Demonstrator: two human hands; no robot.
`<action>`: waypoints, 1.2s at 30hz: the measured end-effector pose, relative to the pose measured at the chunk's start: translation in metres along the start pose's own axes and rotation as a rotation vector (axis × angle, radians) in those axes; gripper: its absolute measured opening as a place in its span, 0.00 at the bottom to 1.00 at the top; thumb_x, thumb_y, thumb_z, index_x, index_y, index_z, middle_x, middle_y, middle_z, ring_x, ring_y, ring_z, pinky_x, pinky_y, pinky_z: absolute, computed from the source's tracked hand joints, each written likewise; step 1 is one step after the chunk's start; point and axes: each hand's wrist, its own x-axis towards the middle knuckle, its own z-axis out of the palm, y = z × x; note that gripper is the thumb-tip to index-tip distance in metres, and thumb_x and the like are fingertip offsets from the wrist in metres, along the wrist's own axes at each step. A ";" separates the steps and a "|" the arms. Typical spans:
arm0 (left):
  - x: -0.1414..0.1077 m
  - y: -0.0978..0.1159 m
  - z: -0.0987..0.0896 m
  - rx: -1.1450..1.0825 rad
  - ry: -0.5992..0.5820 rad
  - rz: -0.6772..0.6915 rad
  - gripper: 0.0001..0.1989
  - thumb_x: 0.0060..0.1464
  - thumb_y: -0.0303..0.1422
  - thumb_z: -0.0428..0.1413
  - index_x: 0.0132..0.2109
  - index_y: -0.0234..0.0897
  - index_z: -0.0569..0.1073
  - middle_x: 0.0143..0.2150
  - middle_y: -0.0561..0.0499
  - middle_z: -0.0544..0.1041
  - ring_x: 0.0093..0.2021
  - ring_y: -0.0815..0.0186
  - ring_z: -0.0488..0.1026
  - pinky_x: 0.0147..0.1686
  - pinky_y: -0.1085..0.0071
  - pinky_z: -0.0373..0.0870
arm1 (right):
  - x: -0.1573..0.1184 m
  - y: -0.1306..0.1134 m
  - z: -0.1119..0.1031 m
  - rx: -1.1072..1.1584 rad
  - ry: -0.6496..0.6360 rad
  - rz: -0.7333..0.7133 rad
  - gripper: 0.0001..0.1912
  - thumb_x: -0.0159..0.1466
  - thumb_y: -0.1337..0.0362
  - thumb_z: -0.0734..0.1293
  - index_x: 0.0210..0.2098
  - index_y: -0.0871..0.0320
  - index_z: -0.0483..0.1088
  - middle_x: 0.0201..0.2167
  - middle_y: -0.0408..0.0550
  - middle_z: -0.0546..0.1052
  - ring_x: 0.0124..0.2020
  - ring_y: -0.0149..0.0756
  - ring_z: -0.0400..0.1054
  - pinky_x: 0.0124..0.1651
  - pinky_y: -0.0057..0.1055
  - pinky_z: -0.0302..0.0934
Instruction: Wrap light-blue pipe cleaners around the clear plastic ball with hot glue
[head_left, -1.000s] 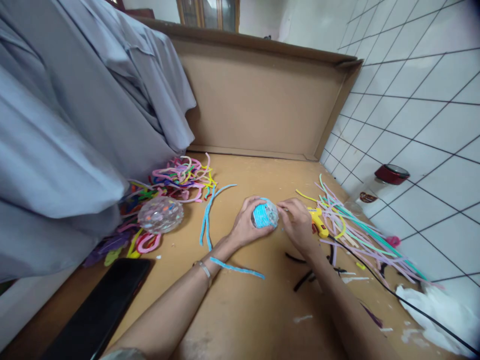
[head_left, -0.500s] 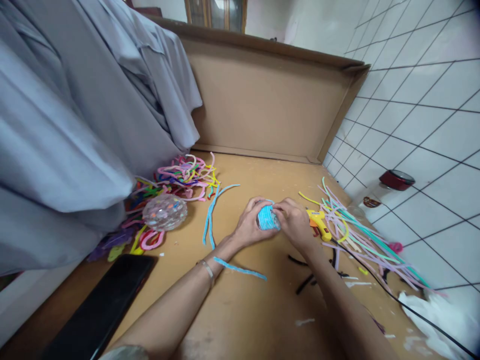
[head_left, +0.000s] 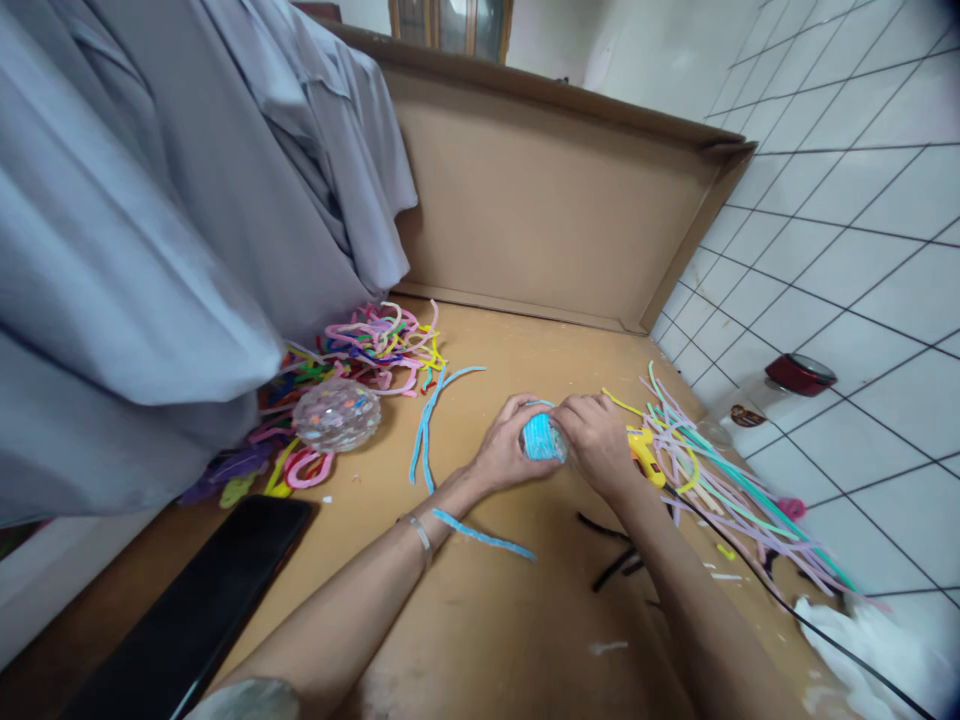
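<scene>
My left hand [head_left: 504, 447] is wrapped round a small cup-like object [head_left: 541, 438] covered in rows of light-blue pipe cleaner, with a clear part showing at its right side. My right hand [head_left: 596, 440] is closed at the object's upper right edge, its fingertips pressed together; a blue strand seems to run between the hands, though the fingers hide its end. Two blue pipe cleaners [head_left: 421, 435] lie left of my left hand. A shorter blue piece [head_left: 484, 534] rests beside my left wrist.
A heap of coloured pipe cleaners [head_left: 375, 345] and a faceted clear bowl [head_left: 337, 414] sit left, near a black phone [head_left: 202, 600]. At right are a yellow glue gun [head_left: 645, 458] with a cord, loose pipe cleaners [head_left: 720, 470] and a red-lidded jar [head_left: 801, 374]. A cardboard wall [head_left: 540, 190] stands behind.
My right hand has turned and shifted slightly right along the object's edge, its back now more toward me. My left hand keeps its hold. The whole view has shifted slightly.
</scene>
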 end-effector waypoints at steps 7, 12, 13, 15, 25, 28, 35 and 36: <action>0.001 0.001 0.000 -0.006 0.010 0.043 0.35 0.36 0.34 0.68 0.55 0.37 0.69 0.54 0.42 0.66 0.56 0.54 0.67 0.57 0.57 0.67 | -0.001 -0.006 0.005 0.046 0.023 0.052 0.16 0.70 0.66 0.54 0.35 0.59 0.71 0.32 0.51 0.73 0.36 0.39 0.62 0.39 0.35 0.49; 0.000 0.003 -0.001 0.000 0.004 0.033 0.36 0.35 0.33 0.68 0.55 0.39 0.69 0.55 0.43 0.67 0.57 0.54 0.67 0.57 0.57 0.66 | 0.000 -0.007 0.007 0.109 0.050 0.113 0.16 0.71 0.66 0.53 0.34 0.59 0.70 0.32 0.51 0.73 0.36 0.39 0.62 0.39 0.35 0.49; 0.000 0.003 -0.001 0.000 0.001 0.031 0.36 0.36 0.33 0.68 0.55 0.39 0.69 0.55 0.43 0.67 0.57 0.54 0.67 0.57 0.58 0.66 | -0.001 -0.007 0.008 0.118 0.052 0.116 0.16 0.71 0.65 0.53 0.34 0.59 0.70 0.32 0.51 0.73 0.36 0.39 0.62 0.38 0.35 0.49; 0.000 0.002 -0.001 0.001 0.001 0.029 0.35 0.36 0.33 0.68 0.55 0.39 0.69 0.55 0.43 0.66 0.57 0.54 0.67 0.57 0.58 0.66 | -0.002 -0.006 0.010 0.132 0.060 0.123 0.16 0.71 0.65 0.53 0.34 0.59 0.70 0.32 0.51 0.73 0.36 0.39 0.62 0.38 0.35 0.48; 0.000 -0.002 0.000 0.003 0.007 0.036 0.34 0.37 0.33 0.67 0.54 0.39 0.69 0.53 0.43 0.67 0.56 0.54 0.67 0.57 0.58 0.67 | -0.004 -0.011 0.013 0.159 0.059 0.171 0.15 0.70 0.66 0.53 0.34 0.58 0.70 0.32 0.51 0.73 0.36 0.39 0.62 0.38 0.34 0.50; -0.002 -0.006 0.002 0.004 0.014 0.058 0.34 0.38 0.33 0.67 0.55 0.39 0.68 0.54 0.43 0.65 0.56 0.55 0.67 0.56 0.58 0.67 | -0.004 -0.013 0.013 0.148 0.043 0.174 0.15 0.70 0.67 0.54 0.35 0.58 0.70 0.33 0.50 0.73 0.36 0.39 0.62 0.38 0.34 0.50; -0.002 -0.006 0.002 0.020 0.004 0.033 0.34 0.38 0.34 0.68 0.55 0.38 0.68 0.55 0.43 0.65 0.57 0.54 0.66 0.58 0.56 0.66 | -0.004 -0.016 0.015 0.103 0.040 0.177 0.14 0.70 0.67 0.54 0.36 0.58 0.70 0.34 0.51 0.73 0.36 0.39 0.62 0.40 0.34 0.51; -0.002 -0.006 0.002 0.018 0.003 0.030 0.34 0.38 0.34 0.68 0.55 0.38 0.68 0.55 0.43 0.65 0.57 0.54 0.66 0.58 0.56 0.66 | -0.004 -0.016 0.016 0.101 0.046 0.182 0.14 0.70 0.67 0.54 0.35 0.58 0.70 0.33 0.51 0.73 0.36 0.39 0.62 0.40 0.34 0.51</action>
